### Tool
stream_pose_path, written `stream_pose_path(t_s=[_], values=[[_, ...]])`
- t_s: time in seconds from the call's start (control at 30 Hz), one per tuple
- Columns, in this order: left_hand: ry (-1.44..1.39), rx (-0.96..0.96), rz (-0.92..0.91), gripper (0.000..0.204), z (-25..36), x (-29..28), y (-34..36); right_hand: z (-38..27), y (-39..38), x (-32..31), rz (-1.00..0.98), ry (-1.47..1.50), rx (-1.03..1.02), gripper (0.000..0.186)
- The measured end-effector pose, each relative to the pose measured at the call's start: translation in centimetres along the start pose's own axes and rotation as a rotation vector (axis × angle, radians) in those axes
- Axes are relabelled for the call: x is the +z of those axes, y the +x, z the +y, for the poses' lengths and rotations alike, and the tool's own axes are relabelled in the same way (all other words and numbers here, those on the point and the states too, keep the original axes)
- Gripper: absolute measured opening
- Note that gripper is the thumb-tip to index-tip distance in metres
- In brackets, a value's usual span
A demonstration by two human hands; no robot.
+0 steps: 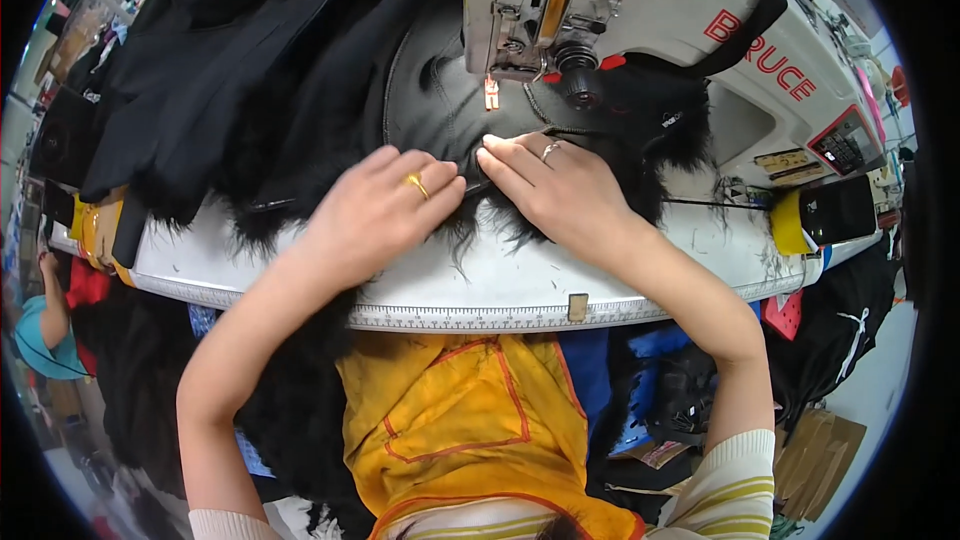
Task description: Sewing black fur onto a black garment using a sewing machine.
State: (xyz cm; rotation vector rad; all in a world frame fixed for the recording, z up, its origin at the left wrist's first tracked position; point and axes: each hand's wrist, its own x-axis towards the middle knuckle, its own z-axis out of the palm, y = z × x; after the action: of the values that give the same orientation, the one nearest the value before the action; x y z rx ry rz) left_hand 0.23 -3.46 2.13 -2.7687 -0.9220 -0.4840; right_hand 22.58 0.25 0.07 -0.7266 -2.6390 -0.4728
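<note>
Black fur-trimmed garment (300, 110) is spread over the white sewing table (480, 285), bunched up to my left and running under the sewing machine (650, 20). Smooth black panel with seam lines sits right under the needle (491, 90); long shaggy pile fringes the near edge and spills over the table front.

Both hands side by side, flat on the fabric just in front of the needle. Left hand (385, 210) has fingers curled, pressing the fur edge down; right hand (545, 180) has fingers extended, tips at the seam. Fingertips almost meet. Pinning cloth, not clamped round anything.

Room: table front edge carries a ruler strip (480, 317), bare white strip between fur and that edge. Machine body blocks the right rear. Yellow-and-black box (825, 215) on the far right of the table. Orange apron (460, 420) on my lap below.
</note>
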Motion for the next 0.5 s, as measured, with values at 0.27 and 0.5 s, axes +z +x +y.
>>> stream_pose_path(t_s=[0.27, 0.5], values=[[-0.145, -0.038, 0.043, 0.025, -2.9, 0.2, -1.1, 2.2, -0.6, 0.4, 0.035, 0.061, -0.042, 0.032], [-0.111, 0.142, 0.142, 0.020, -8.2, 3.7, 3.6, 7.8, -1.1, 1.3, 0.080, -0.040, 0.139, 0.004]])
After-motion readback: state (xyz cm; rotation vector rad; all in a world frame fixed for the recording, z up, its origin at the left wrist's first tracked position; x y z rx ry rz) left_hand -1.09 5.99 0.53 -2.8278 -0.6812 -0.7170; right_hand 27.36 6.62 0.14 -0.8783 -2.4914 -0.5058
